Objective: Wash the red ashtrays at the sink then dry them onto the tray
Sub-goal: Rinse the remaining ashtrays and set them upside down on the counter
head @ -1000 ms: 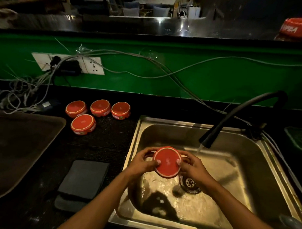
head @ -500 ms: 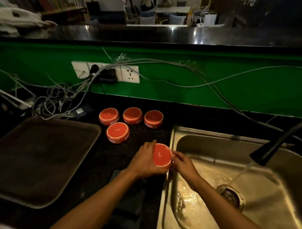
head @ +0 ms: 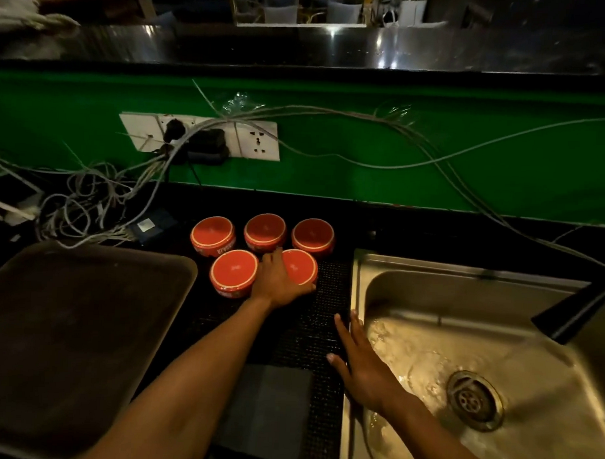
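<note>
Five red ashtrays (head: 234, 273) upside down on black mesh mat (head: 326, 299), between tray (head: 85, 324) and sink (head: 358, 265). Left hand (head: 275, 283) grips fifth ashtray (head: 301, 265), front right of group. Right hand (head: 361, 365) flat, fingers straight, on sink edge. Likely glazed ceramic: stiff, rather heavy, breakable, slippery when wet. Best hold: round side wall. Tray dark, shallow, rounded corners. Steel sink, water running.

2 bare forearms, left hand (head: 278, 283) and right hand (head: 361, 365), no sleeves or jewellery visible
</note>
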